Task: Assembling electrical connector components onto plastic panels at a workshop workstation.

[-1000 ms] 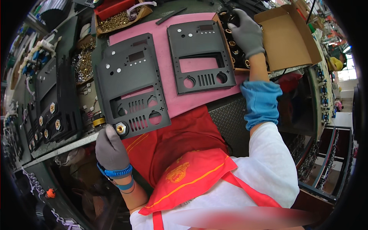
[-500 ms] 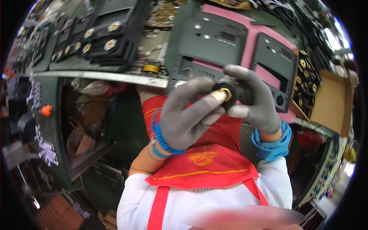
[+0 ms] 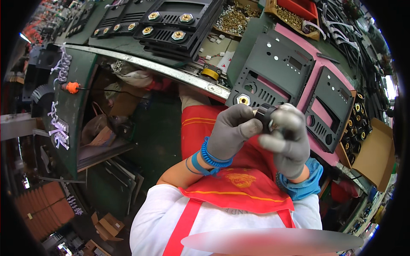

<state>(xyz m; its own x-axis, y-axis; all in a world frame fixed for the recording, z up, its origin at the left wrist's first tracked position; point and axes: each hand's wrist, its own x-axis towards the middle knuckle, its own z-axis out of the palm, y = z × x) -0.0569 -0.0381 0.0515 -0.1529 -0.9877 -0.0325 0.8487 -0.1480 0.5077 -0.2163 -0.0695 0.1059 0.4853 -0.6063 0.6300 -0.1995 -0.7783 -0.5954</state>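
In front of my apron I hold a black round socket connector (image 3: 265, 112) between both gloved hands, lying on its side. My left hand (image 3: 232, 130) pinches its left end between thumb and fingers. Curled around the other end is my right hand (image 3: 291, 143), its fingertips smeared by motion. A small shiny metal bit shows between those fingers, too blurred to name. Just beyond my hands lies a dark grey panel (image 3: 273, 64) with a brass-nutted socket (image 3: 243, 100) set in its near left corner. A second dark grey panel (image 3: 328, 106) lies to its right.
Both panels rest on a pink sheet (image 3: 316, 64). An open cardboard box (image 3: 373, 153) of black-and-brass sockets (image 3: 354, 128) stands at the right. Stacked black panels (image 3: 171, 42) with brass nuts lie far left. Brass parts (image 3: 237, 19) fill trays at the back. The bench's metal edge (image 3: 171, 77) runs before me.
My view has shifted, so the bench sits further right. The connector has turned from its brass nut facing me to its side. My right fingers have moved around its right end.
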